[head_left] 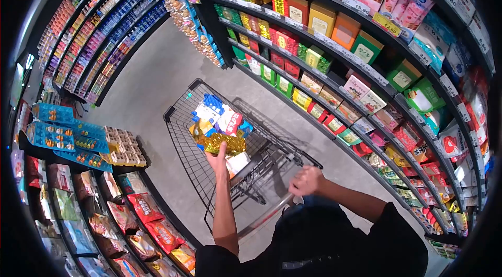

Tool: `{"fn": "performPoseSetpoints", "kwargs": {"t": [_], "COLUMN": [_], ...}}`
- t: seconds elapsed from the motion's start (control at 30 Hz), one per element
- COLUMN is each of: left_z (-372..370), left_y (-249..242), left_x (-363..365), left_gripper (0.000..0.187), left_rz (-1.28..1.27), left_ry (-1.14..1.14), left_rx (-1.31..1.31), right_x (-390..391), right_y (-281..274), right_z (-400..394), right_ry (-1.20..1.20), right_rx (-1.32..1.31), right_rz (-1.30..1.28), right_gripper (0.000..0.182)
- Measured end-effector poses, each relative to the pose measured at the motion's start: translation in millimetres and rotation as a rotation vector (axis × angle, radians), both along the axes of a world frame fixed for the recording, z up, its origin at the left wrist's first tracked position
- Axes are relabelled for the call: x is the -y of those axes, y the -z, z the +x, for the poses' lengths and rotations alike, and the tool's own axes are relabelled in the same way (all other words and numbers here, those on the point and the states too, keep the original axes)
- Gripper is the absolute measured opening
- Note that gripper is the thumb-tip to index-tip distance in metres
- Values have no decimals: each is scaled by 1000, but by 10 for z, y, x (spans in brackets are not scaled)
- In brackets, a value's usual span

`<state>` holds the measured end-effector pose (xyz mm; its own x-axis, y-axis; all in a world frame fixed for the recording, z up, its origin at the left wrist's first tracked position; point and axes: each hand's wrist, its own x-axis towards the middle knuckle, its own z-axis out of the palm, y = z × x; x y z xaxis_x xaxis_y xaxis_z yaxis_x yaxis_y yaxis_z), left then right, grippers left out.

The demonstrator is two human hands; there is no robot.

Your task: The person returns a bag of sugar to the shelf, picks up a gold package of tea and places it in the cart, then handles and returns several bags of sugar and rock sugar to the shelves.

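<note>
My left hand (218,161) grips a shiny gold foil package (225,143) over the shopping cart (191,172). Beneath and beyond the package, blue-and-white packets (210,108) and a red-and-white packet (229,120) lie in the cart. A white item (238,163) sits close to my left fingers; its kind cannot be made out. My right hand (307,181) is closed at the right end of the cart handle (266,215), its fingers curled around the bar. The palm side of that hand is hidden.
Shelves of boxed and bagged goods (314,62) run along the right. Snack bags (144,206) fill a rack at lower left, beside blue display trays (65,136) and a stack of egg cartons (123,146). A hanging display (183,15) stands ahead, and grey floor (157,68) lies beyond the cart.
</note>
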<state>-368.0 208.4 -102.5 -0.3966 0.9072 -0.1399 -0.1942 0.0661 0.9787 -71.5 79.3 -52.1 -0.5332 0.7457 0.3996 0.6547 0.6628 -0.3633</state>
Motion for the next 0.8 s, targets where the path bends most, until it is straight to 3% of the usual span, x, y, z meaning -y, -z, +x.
{"fn": "performPoseSetpoints", "kwargs": {"t": [0.1, 0.4, 0.6, 0.8], "left_z": [-138, -583, -870, -977], "left_y": [-430, -834, -1019, -1368], "left_x": [-113, -763, -1318, -1811], "left_gripper": [55, 49, 53, 57], "left_rz": [-12, 172, 125, 138], "left_ry": [-15, 6, -45, -141], "left_rx": [120, 175, 221, 211], "right_x": [-314, -1533, -2479, -3335], "right_y": [74, 168, 229, 143], "right_z": [-211, -1079, -1735, -2223], "right_ry": [91, 188, 184, 112], "right_rx": [18, -51, -113, 15], "right_rz": [2, 134, 18, -100], "right_gripper": [26, 29, 34, 30]}}
